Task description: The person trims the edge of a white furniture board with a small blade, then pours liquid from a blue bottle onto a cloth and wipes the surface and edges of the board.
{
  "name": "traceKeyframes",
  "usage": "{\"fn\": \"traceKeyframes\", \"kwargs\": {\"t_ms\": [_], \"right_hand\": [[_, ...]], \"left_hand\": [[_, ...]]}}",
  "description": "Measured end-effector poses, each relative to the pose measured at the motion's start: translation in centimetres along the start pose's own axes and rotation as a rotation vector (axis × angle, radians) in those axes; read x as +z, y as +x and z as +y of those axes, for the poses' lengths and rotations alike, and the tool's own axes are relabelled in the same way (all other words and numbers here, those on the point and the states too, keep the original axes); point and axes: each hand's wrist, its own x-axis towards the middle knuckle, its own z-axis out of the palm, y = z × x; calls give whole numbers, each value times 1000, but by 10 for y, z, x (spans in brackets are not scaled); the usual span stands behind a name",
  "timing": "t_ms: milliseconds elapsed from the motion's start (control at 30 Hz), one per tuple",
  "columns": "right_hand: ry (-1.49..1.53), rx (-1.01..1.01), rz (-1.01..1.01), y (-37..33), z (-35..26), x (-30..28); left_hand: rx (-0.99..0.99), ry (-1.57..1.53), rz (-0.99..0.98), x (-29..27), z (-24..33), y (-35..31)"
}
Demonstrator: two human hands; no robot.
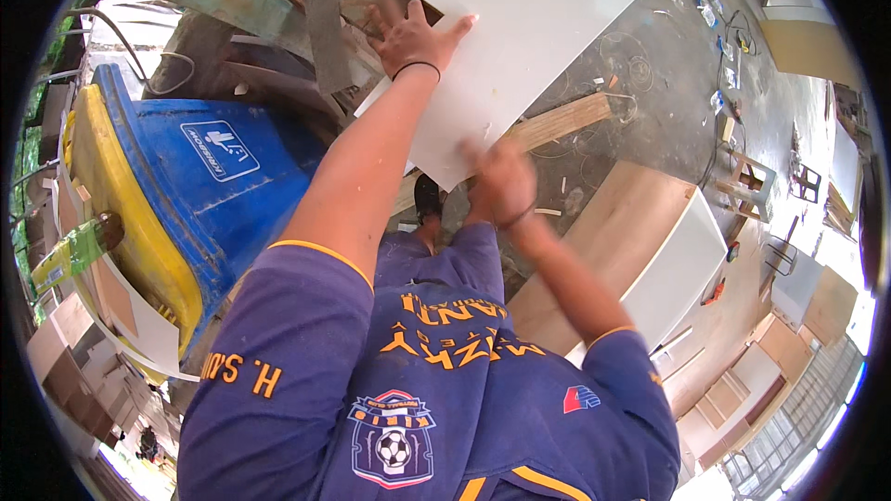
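A white panel (pixel 548 28) lay in front of a person in a dark blue shirt (pixel 557 441), its narrow near end pointing toward them. The left hand (pixel 418 44) was spread at the panel's left edge, thumb stretched over the white surface, other fingers splayed. The right hand (pixel 506 184), blurred, was at the panel's near end; its fingers looked curled, but whether they gripped anything could not be told. Left of the panel was a blue plastic bin (pixel 223 195), with a yellow bin (pixel 125 213) farther left. Right of the panel's near end lay a wooden strip (pixel 566 121) and a wood-and-white box (pixel 622 223).
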Motion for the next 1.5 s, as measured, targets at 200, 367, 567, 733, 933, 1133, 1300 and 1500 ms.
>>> {"fn": "traceKeyframes", "kwargs": {"t_ms": [200,367,567,733,933,1133,1300,1500], "right_hand": [[206,-45,-161,-32,-59,-2],[-226,255,105,52,67,-40],[110,-59,-355,-48,-68,14],[24,87,-100,-7,-3,-10],[-168,123,91,50,96,-32],[139,-121,-403,-35,-61,6],[-46,87,-58,13,-9,-30],[128,103,-230,-12,-35,-10]], "left_hand": [[16,-23,12,3,2,6],[21,-19,18,6,0,3],[20,-7,16,5,4,2],[21,33,46,6,-2,3],[26,-46,21,7,4,3],[8,-22,-4,5,0,3],[2,-14,-23,1,-3,-3],[-2,-6,-17,4,3,0]]}}
